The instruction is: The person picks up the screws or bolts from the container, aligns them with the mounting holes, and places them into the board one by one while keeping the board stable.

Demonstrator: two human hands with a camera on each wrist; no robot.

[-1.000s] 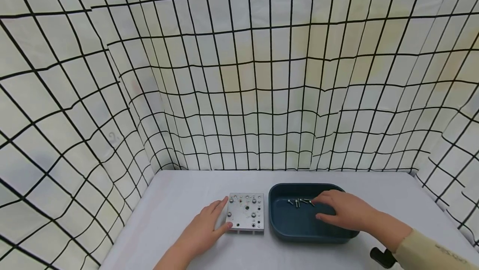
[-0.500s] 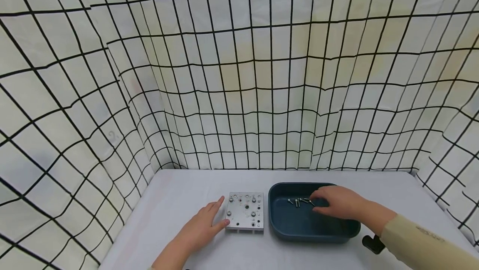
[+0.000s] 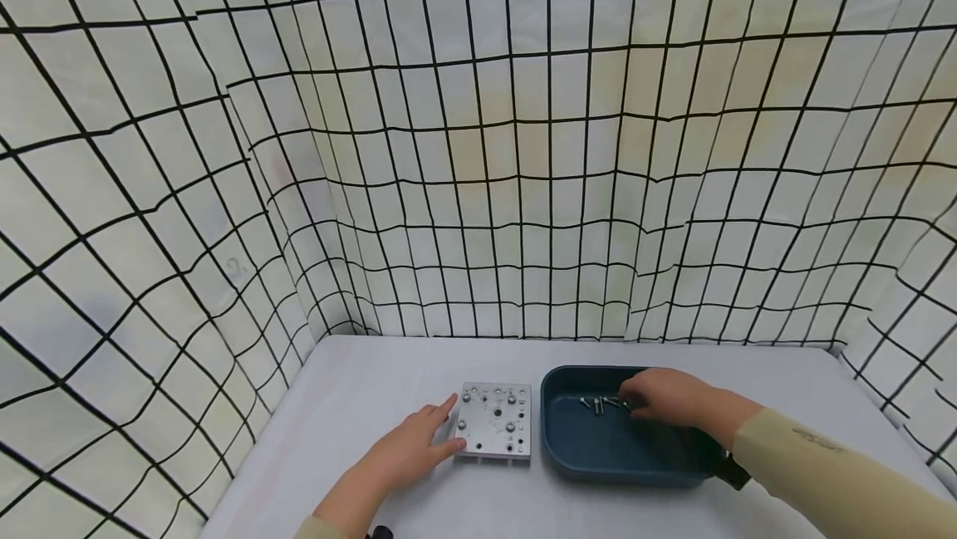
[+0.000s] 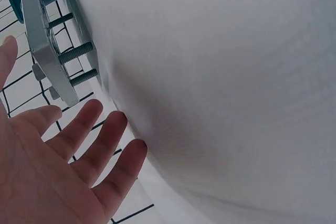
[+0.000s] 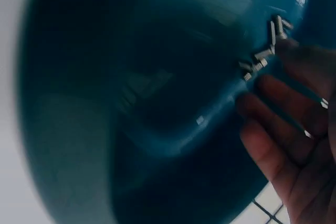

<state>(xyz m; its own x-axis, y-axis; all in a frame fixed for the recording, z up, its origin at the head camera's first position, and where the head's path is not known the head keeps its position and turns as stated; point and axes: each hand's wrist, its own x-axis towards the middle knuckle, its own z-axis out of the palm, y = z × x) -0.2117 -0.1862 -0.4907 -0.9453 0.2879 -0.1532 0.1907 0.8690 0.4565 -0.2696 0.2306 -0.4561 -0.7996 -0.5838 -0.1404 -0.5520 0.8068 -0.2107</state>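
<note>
A silver metal plate (image 3: pixel 493 420) with many holes lies on the white table, several bolts (image 3: pixel 511 427) standing in it. In the left wrist view, threaded bolt shanks (image 4: pixel 76 52) poke out beneath the plate. My left hand (image 3: pixel 407 448) is at the plate's left edge, index finger and thumb spread apart; firm contact is hard to tell. Inside the dark blue tray (image 3: pixel 591 472) my right hand (image 3: pixel 669 398) reaches down to a small cluster of loose screws (image 5: pixel 262 59). Its thumb tip is right by the screws, and a gap shows between thumb and fingers.
White walls with a black grid (image 3: pixel 561 190) enclose the table (image 3: pixel 359 373) at the back and sides. The tray stands just right of the plate, with a narrow gap between. A black wrist device (image 3: pixel 733 472) sits under the right sleeve.
My right hand has lowered towards the screws, its thumb and fingers drawing closer together. The left hand moved slightly off the plate and back. The plate and tray stay put.
</note>
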